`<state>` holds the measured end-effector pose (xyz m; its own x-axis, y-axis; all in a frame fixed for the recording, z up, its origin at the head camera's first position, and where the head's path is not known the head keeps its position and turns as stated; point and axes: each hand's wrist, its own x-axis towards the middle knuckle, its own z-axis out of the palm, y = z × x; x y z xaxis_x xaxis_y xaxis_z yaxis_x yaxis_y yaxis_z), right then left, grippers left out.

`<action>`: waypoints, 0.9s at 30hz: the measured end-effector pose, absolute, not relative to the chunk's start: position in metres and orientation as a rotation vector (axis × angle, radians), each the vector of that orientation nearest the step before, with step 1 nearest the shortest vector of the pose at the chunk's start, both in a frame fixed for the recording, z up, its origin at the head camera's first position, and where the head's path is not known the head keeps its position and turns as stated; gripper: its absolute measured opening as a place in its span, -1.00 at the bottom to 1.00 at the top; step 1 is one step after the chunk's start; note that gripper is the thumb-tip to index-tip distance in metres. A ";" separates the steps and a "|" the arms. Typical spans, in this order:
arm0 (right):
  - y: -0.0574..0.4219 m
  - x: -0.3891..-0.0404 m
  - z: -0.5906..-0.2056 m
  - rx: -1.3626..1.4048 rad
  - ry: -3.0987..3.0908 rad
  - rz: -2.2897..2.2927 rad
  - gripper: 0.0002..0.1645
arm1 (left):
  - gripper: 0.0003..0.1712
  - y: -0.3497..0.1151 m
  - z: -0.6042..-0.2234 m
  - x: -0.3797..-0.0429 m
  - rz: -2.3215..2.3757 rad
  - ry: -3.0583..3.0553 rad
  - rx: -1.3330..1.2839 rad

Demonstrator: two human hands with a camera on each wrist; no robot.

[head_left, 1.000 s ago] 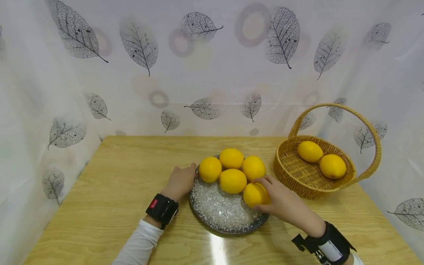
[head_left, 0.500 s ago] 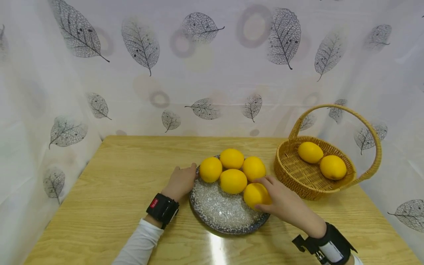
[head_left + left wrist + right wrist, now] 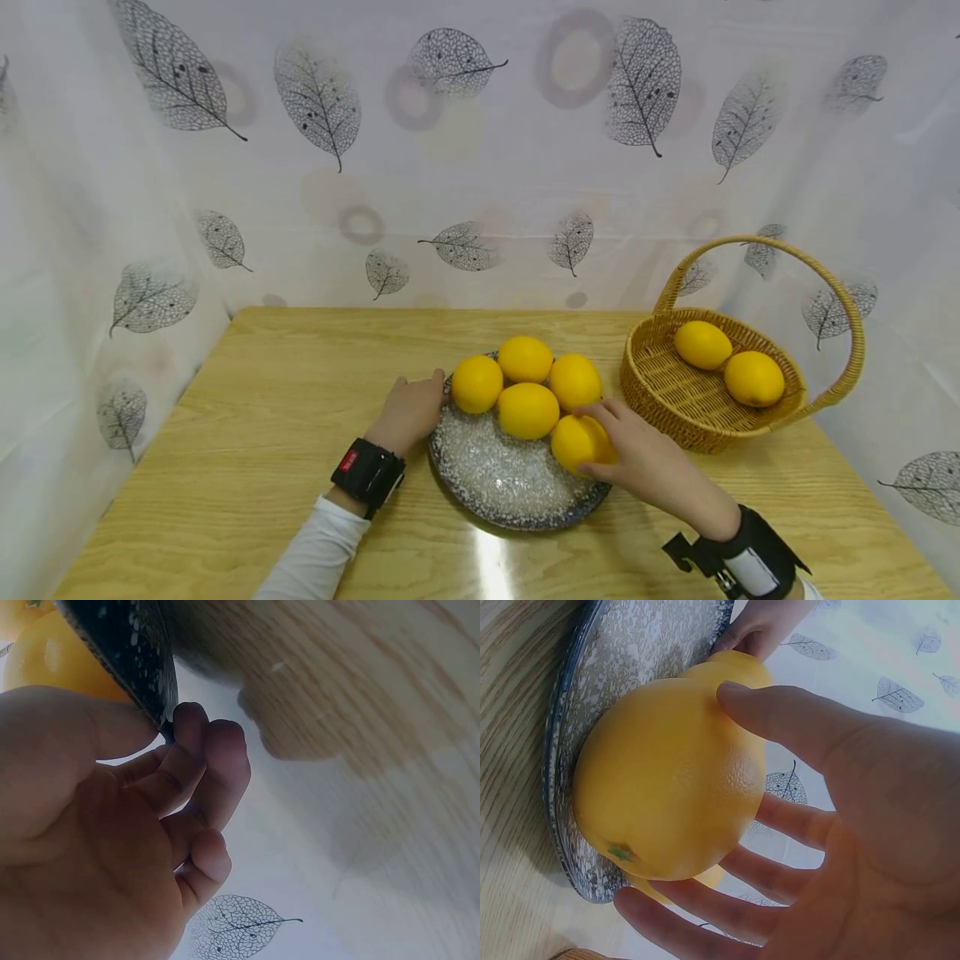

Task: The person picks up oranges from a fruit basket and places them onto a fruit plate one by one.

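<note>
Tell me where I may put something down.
Bare: the table left of the left hand; the front of the plate, before five yellow fruits; inside the basket, left of two others. Crowded: the plate's far and right side, where the right hand grips one.

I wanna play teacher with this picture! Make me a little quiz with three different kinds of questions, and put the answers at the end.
1. Pick one: how many yellow fruits sit on the plate in the head view?
A) two
B) five
C) nine

2. True or false: the basket holds more fruits than the plate does.

3. Fill in the blank: the right hand has its thumb and fingers around one yellow fruit, while the left hand grips the rim of the ____.

Key:
1. B
2. False; the basket holds two.
3. plate
</note>
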<state>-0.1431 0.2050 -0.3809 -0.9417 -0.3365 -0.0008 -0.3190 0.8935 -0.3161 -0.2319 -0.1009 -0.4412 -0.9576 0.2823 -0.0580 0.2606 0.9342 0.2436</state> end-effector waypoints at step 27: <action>0.224 -0.184 -0.341 -0.505 2.850 -0.523 -0.26 | -0.44 -0.102 -0.443 -0.235 0.364 2.968 0.428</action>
<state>-0.1844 0.2241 -0.3415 -0.9217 -0.3646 -0.1320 -0.2940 0.8791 -0.3751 -0.2353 -0.1019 -0.4427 -0.9528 0.2918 -0.0842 0.2628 0.9311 0.2528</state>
